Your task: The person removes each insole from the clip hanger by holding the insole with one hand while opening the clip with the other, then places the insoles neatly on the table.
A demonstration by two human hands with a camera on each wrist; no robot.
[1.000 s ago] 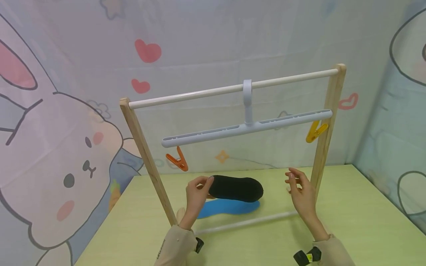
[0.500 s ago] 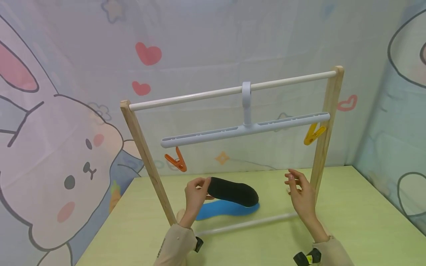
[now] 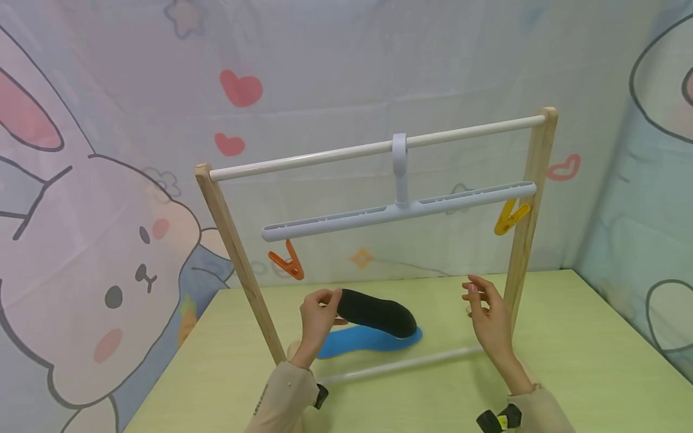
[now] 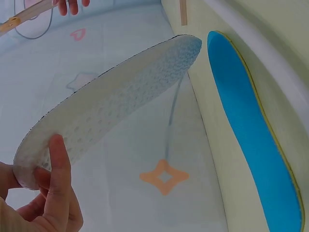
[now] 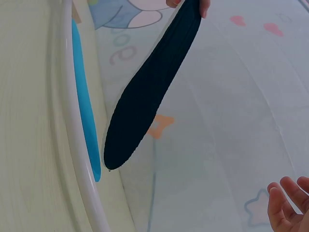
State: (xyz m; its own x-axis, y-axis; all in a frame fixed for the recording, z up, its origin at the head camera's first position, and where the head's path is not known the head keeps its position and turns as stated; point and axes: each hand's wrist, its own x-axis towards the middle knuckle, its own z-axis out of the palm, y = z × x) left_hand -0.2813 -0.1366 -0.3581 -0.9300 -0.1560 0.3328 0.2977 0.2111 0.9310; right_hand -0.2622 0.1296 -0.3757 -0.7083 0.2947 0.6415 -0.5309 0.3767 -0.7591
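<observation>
A black insole (image 3: 376, 313) is pinched at one end between the thumb and fingers of my left hand (image 3: 318, 319). It slants down to the right above the table. Its pale dimpled underside faces the left wrist view, where the insole (image 4: 111, 96) extends up and right from the fingers. Below it a blue insole (image 3: 368, 340) lies on the table, partly hidden by the black one in the head view. My right hand (image 3: 489, 313) hovers near the right post, its fingers loosely bent and holding nothing.
A wooden stand with a white top rod (image 3: 325, 157) carries a pale hanger (image 3: 400, 210). An orange clip (image 3: 289, 261) hangs from its left end, a yellow clip (image 3: 511, 218) from its right. A lower white rod (image 3: 406, 363) crosses in front of the blue insole.
The black insole's free end has swung downward and slightly left, while my left hand still pinches the other end. My right hand stays almost in place.
</observation>
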